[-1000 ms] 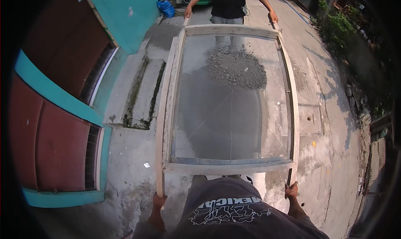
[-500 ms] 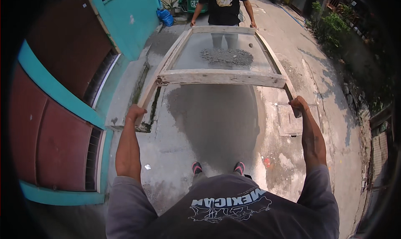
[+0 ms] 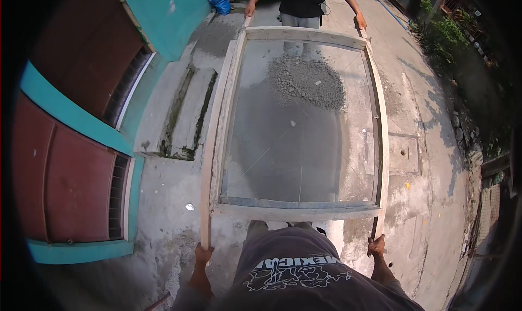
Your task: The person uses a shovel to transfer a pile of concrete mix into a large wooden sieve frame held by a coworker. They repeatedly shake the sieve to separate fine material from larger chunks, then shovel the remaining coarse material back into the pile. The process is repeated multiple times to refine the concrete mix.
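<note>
A large wooden-framed sand screen [image 3: 296, 211] hangs level above the ground, with fine mesh stretched inside it. My left hand [image 3: 203, 254] is wrapped round the end of its near left handle. At the near right handle, my right hand [image 3: 376, 246] is closed the same way. Both hands are close to my body at waist height. Grey gravel [image 3: 307, 82] lies in a heap on the mesh toward the far end, with one loose stone [image 3: 292, 124] nearer me. A co-worker [image 3: 302, 3] facing me grips the two far handles.
Beneath the mesh, a dark grey patch of fine material [image 3: 288, 158] shows on the concrete. Low concrete steps [image 3: 185, 109] and a teal wall [image 3: 168, 28] stand at left. A blue bag [image 3: 219, 3] lies by the wall. Plants [image 3: 443, 31] line the right side.
The screen has moved toward me, and my arms have gone from stretched out to drawn in. The co-worker's arms now reach forward. The gravel heap has shifted and changed shape on the mesh.
</note>
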`<state>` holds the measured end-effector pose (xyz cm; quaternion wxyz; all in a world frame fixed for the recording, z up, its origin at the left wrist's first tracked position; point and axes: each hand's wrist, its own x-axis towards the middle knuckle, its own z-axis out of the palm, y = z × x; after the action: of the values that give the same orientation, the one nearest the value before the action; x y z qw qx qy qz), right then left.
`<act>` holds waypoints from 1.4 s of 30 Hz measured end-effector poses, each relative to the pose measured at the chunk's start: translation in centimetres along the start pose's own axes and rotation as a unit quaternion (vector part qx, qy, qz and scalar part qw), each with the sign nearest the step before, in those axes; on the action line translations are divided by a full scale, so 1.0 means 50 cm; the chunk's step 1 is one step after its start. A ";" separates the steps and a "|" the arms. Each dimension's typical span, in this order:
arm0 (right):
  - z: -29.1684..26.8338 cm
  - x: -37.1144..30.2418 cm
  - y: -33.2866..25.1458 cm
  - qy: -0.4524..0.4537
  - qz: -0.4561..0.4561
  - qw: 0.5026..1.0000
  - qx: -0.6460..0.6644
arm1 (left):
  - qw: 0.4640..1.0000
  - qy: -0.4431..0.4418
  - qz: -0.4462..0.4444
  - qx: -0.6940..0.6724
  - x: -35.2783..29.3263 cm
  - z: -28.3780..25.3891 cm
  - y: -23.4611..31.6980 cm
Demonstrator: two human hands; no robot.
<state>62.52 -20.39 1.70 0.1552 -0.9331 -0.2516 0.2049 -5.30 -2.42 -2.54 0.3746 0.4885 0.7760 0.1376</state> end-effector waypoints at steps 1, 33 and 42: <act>-0.006 -0.003 0.000 -0.022 0.009 1.000 0.015 | 1.000 0.000 0.010 -0.005 0.001 0.011 -0.026; -0.017 0.041 0.049 -0.056 -0.052 0.992 0.096 | 1.000 0.009 -0.014 0.019 -0.030 0.014 0.042; -0.124 0.473 -0.350 0.013 -0.155 0.986 -0.058 | 0.983 0.014 0.114 0.140 0.389 -0.123 0.541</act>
<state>76.94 5.47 6.78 0.1340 -0.8928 -0.4026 0.1514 3.31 28.39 8.63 0.2731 0.6195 0.7320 0.0763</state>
